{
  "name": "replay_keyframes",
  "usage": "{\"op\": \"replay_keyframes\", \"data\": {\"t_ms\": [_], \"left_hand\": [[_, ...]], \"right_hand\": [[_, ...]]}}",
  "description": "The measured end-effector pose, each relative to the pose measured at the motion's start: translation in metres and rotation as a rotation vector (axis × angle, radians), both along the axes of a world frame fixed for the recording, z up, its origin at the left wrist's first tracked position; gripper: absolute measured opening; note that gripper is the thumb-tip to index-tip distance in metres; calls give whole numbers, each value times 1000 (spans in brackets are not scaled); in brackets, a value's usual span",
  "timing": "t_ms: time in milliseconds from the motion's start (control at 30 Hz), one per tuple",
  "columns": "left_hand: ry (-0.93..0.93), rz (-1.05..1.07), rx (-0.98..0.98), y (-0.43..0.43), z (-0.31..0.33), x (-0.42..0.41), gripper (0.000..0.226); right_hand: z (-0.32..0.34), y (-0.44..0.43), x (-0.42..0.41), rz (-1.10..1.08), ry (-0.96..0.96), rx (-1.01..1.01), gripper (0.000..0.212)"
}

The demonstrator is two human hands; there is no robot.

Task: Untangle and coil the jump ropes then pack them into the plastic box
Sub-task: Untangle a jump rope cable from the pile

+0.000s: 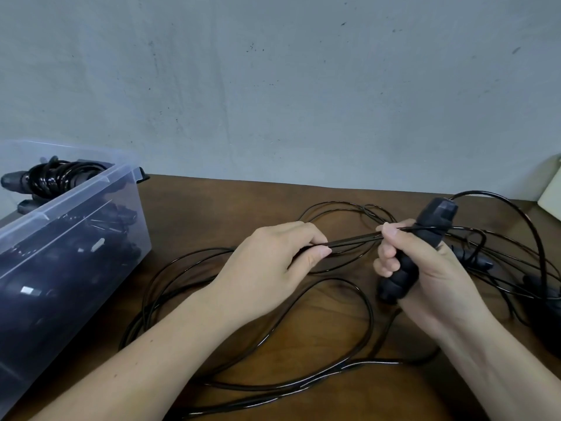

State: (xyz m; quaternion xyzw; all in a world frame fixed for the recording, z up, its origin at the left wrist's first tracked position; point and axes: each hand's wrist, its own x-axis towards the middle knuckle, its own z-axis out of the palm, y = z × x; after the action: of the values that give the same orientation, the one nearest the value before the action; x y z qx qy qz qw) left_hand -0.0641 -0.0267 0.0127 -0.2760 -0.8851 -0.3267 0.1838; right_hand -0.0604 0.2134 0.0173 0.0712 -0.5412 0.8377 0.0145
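My right hand (425, 268) grips a black jump rope handle (406, 268), held upright and tilted, above the wooden table (243, 202). Its thumb presses a doubled strand of thin black rope (352, 240) against the handle. My left hand (273, 268) pinches that same strand, pulled taut between both hands. Loose loops of black rope (334, 299) lie spread over the table beneath and around my arms. At the left stands the clear plastic box (91, 189), holding several coiled black ropes with handles (54, 177).
More tangled rope and black handles (476, 259) lie at the right side of the table. A pale object (551, 192) sits at the far right edge. A grey wall rises behind the table.
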Motion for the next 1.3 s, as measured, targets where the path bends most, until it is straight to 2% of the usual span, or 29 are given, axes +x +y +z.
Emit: {"op": "replay_keyframes", "data": {"t_ms": [333,533,733,900,1067,1300], "left_hand": [[21,32,-5,-5,-1,-4,17],[32,57,11,-9,-1,-8,17],[32,40,-7,-6,-8,-7,16],[42,-34,-61,6,-12,1,16],[-1,-41,-85,9,-14,4,13],[-80,-51,8,7,-12,-1,15]], "right_hand": [[5,10,-8,-80,6,-79,5],[3,12,-9,-94,8,-57,6],[-14,-12,0,25,-59,126,13],[-28,-31,10,66,46,244,16],[-27,-31,11,34,83,239,16],[-11,-18,5,-3,-22,105,15]]}}
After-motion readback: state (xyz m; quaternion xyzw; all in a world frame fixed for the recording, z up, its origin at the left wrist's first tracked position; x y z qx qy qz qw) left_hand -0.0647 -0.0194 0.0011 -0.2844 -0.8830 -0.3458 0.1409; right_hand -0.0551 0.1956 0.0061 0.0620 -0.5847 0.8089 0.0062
